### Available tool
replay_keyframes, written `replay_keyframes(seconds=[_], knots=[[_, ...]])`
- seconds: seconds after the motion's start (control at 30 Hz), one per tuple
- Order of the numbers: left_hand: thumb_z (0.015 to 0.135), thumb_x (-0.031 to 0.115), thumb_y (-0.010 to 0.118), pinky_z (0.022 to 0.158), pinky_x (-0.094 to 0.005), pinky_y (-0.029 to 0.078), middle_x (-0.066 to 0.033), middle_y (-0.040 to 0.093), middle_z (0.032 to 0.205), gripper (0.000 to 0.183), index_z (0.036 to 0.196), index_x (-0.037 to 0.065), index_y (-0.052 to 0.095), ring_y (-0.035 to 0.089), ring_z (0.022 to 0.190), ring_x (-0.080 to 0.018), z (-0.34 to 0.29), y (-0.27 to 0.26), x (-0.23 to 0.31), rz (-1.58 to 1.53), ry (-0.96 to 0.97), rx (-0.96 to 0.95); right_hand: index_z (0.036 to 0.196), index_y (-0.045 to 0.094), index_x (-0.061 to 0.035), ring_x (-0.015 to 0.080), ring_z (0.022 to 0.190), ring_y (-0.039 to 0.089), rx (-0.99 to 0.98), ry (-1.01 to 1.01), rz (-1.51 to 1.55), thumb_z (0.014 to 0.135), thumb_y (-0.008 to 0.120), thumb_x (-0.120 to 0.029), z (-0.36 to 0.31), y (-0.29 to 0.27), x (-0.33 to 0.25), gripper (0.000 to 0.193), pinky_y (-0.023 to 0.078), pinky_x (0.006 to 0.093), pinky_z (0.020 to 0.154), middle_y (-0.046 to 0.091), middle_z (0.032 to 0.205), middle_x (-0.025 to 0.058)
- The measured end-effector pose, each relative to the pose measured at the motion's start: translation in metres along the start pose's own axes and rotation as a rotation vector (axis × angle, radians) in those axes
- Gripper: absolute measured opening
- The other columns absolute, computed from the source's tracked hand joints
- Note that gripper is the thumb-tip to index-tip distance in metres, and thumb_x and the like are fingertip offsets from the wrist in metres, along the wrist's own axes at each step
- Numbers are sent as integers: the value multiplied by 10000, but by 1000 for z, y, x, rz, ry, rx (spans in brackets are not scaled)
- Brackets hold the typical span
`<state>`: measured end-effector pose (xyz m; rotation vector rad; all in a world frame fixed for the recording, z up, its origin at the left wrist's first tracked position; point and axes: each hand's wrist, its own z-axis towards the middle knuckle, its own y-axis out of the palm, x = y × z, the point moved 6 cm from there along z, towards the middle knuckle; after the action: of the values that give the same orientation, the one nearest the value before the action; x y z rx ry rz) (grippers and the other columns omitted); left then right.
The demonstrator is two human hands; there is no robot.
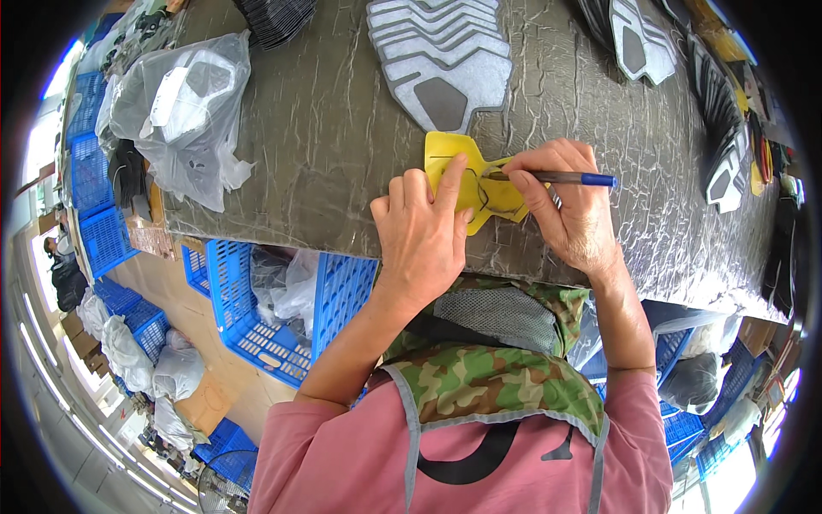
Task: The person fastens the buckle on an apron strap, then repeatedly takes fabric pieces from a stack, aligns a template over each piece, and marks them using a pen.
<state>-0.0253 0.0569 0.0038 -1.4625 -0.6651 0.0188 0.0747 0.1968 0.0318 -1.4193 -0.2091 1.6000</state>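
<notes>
On the dark, wrinkled tabletop (pixel 325 128), close to its near edge, lies a yellow flat template (pixel 437 149) with notched edges and thin slots. My left hand (pixel 418 231) presses down on its left part, index finger stretched out and the other fingers slightly bent. From the right, my right hand (pixel 572 201) grips a pen (pixel 569 177) with a dark barrel and blue end. The pen's tip is at the template, near its middle. Whatever lies under the template is mostly hidden. Just beyond it, a fanned row of grey shaped pieces (pixel 445 64) overlaps one another.
A clear plastic bag (pixel 184 120) with light pieces sits at the table's left. More grey pieces (pixel 638 43) lie far right, with a dark stack (pixel 723 128) along the right edge. Blue crates (pixel 265 338) with bags stand below the table's near edge.
</notes>
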Motion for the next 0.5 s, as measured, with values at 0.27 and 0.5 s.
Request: replay_keyframes(seconds=[0.27, 0.5], knots=[[892, 194, 673, 800, -437, 342, -109, 477, 1034, 601, 1460, 118, 492, 485, 978, -297, 1, 0, 2, -2, 4, 5, 953, 675, -97, 247, 800, 624, 60, -18, -117, 911, 695, -117, 2, -9, 1, 51, 423, 395, 846, 663, 847, 16], [891, 188, 676, 804, -436, 342, -109, 472, 1042, 612, 1468, 121, 482, 482, 985, -299, 0, 1, 1, 10, 6, 5, 950, 665, -54, 269, 764, 614, 107, 21, -120, 940, 654, -86, -4, -9, 3, 35, 427, 387, 852, 671, 839, 59]])
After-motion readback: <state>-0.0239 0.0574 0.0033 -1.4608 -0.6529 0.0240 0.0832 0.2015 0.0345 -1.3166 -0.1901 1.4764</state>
